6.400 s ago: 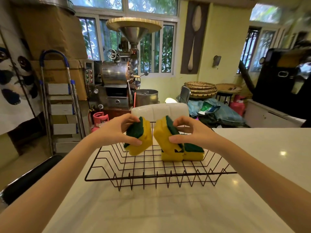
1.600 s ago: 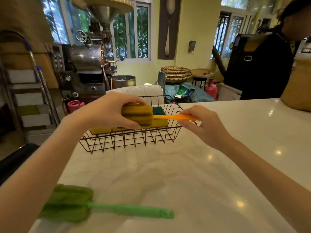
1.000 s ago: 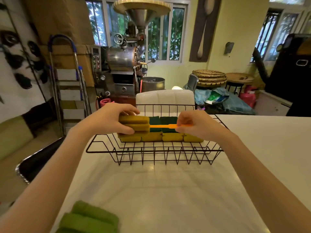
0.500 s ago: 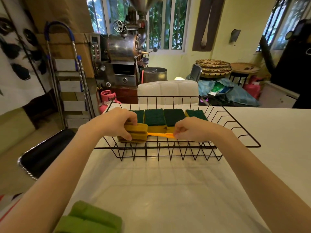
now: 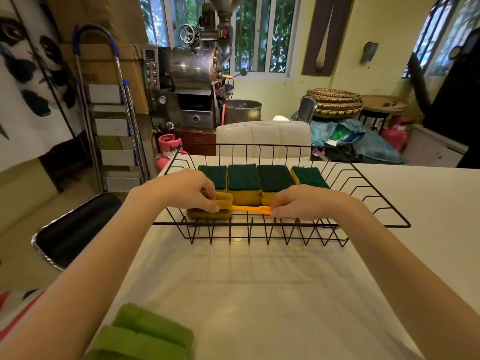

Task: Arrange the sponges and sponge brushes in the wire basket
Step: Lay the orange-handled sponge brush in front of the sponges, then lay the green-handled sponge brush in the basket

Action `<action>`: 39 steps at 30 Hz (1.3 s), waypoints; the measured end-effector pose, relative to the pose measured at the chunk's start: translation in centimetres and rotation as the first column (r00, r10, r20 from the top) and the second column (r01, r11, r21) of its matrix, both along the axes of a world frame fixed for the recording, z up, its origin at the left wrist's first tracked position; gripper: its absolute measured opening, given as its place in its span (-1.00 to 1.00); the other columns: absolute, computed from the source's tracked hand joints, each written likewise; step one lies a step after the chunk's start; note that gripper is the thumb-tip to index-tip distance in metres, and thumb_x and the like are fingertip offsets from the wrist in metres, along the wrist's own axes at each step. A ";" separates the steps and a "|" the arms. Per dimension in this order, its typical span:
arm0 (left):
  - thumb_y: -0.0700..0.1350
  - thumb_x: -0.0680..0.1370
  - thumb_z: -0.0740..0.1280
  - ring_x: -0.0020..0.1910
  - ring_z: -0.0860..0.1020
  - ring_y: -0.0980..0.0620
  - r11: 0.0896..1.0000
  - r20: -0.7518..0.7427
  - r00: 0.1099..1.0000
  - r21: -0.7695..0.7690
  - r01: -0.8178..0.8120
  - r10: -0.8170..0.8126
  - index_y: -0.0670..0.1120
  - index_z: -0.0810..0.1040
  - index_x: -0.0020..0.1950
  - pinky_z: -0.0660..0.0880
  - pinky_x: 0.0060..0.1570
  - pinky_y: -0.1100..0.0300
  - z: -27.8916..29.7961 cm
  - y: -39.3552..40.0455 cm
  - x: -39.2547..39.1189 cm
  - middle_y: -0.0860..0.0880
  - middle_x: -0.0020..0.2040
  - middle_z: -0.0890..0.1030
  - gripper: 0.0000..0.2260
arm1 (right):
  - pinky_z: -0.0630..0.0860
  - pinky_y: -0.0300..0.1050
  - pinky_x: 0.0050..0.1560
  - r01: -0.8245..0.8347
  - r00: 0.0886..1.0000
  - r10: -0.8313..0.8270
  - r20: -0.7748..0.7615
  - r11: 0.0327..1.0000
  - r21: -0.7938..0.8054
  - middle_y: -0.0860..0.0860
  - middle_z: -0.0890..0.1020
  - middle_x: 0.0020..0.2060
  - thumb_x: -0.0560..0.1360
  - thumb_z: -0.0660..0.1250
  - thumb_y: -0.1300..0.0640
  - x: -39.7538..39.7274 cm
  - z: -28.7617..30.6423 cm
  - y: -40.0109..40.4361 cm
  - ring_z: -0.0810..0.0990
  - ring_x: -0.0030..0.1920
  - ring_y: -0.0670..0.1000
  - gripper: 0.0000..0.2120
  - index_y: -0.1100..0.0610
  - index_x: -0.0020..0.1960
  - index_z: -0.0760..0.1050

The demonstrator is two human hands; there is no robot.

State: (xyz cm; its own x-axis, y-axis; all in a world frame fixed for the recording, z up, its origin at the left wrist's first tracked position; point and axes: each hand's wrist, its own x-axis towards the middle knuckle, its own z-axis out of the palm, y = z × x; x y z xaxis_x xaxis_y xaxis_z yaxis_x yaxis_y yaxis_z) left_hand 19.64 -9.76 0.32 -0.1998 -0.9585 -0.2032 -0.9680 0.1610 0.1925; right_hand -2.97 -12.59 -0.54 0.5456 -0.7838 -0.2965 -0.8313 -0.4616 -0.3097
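Note:
A black wire basket (image 5: 376, 224) stands on the white table. Several yellow sponges with dark green tops (image 5: 244, 178) lie side by side along its back. In front of them lies a yellow sponge brush (image 5: 207, 213) with an orange handle, low inside the basket. My left hand (image 5: 181, 190) grips the brush's sponge head. My right hand (image 5: 304, 201) pinches the end of the orange handle. A green sponge brush (image 5: 145, 333) lies on the table at the near left; only its head shows.
A white padded chair back (image 5: 262, 139) stands just behind the basket. A black stool seat (image 5: 75, 227) is off the table's left edge. A steel roasting machine (image 5: 194, 81), a step ladder and a pink gas cylinder stand further back.
Both hands have lowered the yellow sponge brush from above the sponges to the basket floor in front of them. The view has tilted down and moved closer.

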 end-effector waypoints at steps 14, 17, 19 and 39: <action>0.13 0.48 0.21 0.33 0.31 0.04 0.997 -0.129 0.991 -0.072 0.018 -0.028 0.06 0.24 0.38 0.28 0.20 0.18 3.3 6.0 -0.9 0.02 0.40 0.33 -0.52 | 0.37 -0.08 0.26 -0.051 0.957 0.097 0.274 0.984 -0.170 0.05 0.39 0.37 0.49 0.26 -0.04 0.5 3.7 4.7 0.40 0.31 0.04 -0.44 0.00 0.41 0.14; 0.18 0.45 0.19 0.26 0.30 0.17 0.982 -0.255 0.963 -0.187 0.035 -0.082 0.12 0.21 0.39 0.27 0.18 0.23 4.3 8.4 -1.5 0.09 0.40 0.32 -0.47 | 0.35 -0.17 0.21 -0.106 0.914 0.160 0.373 0.981 -0.162 0.00 0.35 0.39 0.43 0.33 -0.06 0.9 4.6 7.7 0.37 0.33 -0.02 -0.33 -0.07 0.43 0.07; 0.25 0.42 0.15 0.23 0.33 0.21 0.949 -0.358 0.925 -0.317 0.007 -0.126 0.15 0.22 0.38 0.30 0.18 0.22 4.3 10.1 -1.7 0.12 0.37 0.35 -0.46 | 0.34 -0.16 0.26 -0.147 0.880 0.202 0.429 0.976 -0.159 -0.06 0.32 0.41 0.39 0.37 -0.08 1.0 4.9 9.8 0.33 0.35 -0.08 -0.25 -0.11 0.44 0.03; 0.12 0.24 0.50 0.31 0.25 0.21 1.000 -0.281 0.960 0.028 0.000 0.008 0.35 0.20 0.26 0.25 0.35 0.18 -2.7 19.2 1.9 0.27 0.28 0.29 -0.30 | 0.53 -0.05 0.06 -0.359 0.927 0.367 -0.075 0.927 0.109 -0.04 0.51 0.04 0.23 0.47 -0.19 2.5 -0.4 16.8 0.52 -0.02 -0.03 -0.25 -0.10 0.32 0.23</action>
State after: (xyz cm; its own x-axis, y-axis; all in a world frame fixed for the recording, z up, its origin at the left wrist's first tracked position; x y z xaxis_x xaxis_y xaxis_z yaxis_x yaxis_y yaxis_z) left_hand 21.55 9.44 -2.34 -0.2491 -0.9542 -0.1655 -0.8750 0.1485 0.4608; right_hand -0.45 4.25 -0.97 0.7545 -0.5044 -0.4199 -0.6391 -0.7104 -0.2950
